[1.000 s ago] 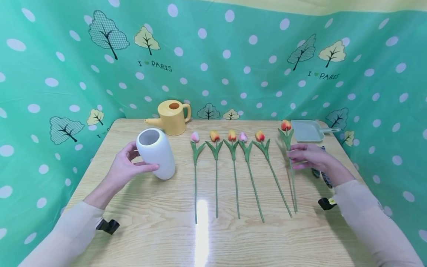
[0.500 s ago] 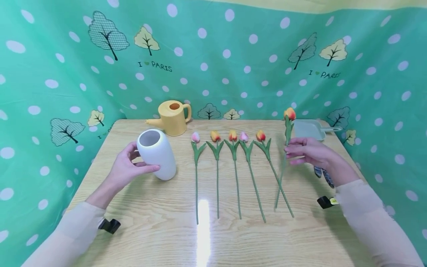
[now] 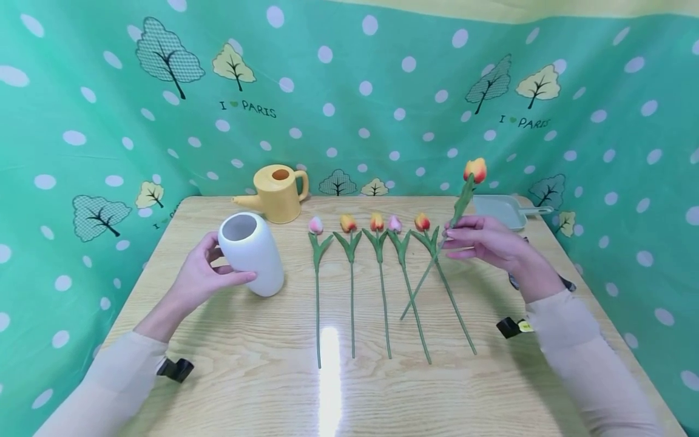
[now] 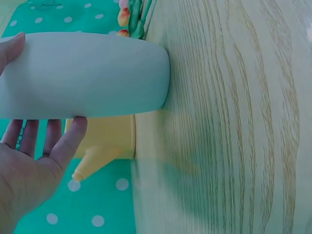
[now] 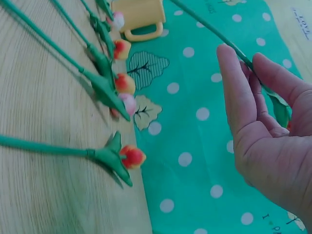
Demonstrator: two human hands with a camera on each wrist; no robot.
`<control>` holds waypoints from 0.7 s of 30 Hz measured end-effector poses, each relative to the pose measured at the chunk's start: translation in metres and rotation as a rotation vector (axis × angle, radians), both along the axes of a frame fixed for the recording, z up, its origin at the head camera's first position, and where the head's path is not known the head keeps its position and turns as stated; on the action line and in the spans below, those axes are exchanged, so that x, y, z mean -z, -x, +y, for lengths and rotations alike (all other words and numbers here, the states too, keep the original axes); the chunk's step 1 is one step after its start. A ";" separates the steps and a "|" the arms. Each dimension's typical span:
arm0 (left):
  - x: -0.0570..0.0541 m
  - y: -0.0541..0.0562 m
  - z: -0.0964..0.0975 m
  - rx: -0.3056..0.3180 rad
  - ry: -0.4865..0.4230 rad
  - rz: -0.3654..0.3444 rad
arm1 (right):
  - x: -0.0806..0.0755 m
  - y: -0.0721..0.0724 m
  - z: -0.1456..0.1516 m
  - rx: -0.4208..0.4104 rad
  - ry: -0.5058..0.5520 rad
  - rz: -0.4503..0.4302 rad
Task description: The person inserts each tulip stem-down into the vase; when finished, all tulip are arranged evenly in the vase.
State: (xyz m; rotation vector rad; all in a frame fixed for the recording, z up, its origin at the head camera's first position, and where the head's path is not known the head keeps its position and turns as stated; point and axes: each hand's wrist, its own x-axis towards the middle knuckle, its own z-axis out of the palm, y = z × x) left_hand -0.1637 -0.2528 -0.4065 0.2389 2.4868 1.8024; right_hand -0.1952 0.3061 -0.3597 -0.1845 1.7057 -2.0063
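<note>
My left hand (image 3: 199, 273) grips a white vase (image 3: 256, 258) at the table's left, thumb in front and fingers behind. The vase stands upright, its dark round mouth facing up; the left wrist view shows its base (image 4: 161, 78) at the tabletop. In my right hand (image 3: 486, 243) an orange-red tulip (image 3: 475, 171) is pinched by its green stem (image 5: 214, 29) between thumb and fingers. This tulip is raised off the table and tilted, its stem end pointing down-left. Below it in the head view lies another red-orange tulip (image 3: 422, 222).
Several tulips lie side by side on the wooden table (image 3: 246, 388), among them a pink one (image 3: 315, 225) and an orange one (image 3: 347, 223). A yellow watering can (image 3: 278, 194) stands behind the vase. A pale green dustpan-like tray (image 3: 499, 211) lies at the back right.
My right hand has lifted the tulip off the table and moved left; its stem end has swung left across the neighbouring tulips. My left hand and the vase have stayed in place.
</note>
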 end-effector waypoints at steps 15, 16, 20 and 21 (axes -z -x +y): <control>0.001 0.000 0.000 0.007 -0.020 0.005 | -0.010 0.000 -0.034 -0.007 0.252 0.111; 0.001 0.000 0.000 0.010 -0.023 0.005 | -0.011 0.000 -0.038 -0.005 0.271 0.127; 0.001 -0.001 0.000 0.016 -0.041 -0.002 | -0.014 -0.001 -0.052 -0.003 0.332 0.179; 0.001 -0.001 0.000 0.015 -0.041 -0.001 | -0.015 -0.002 -0.055 -0.003 0.339 0.186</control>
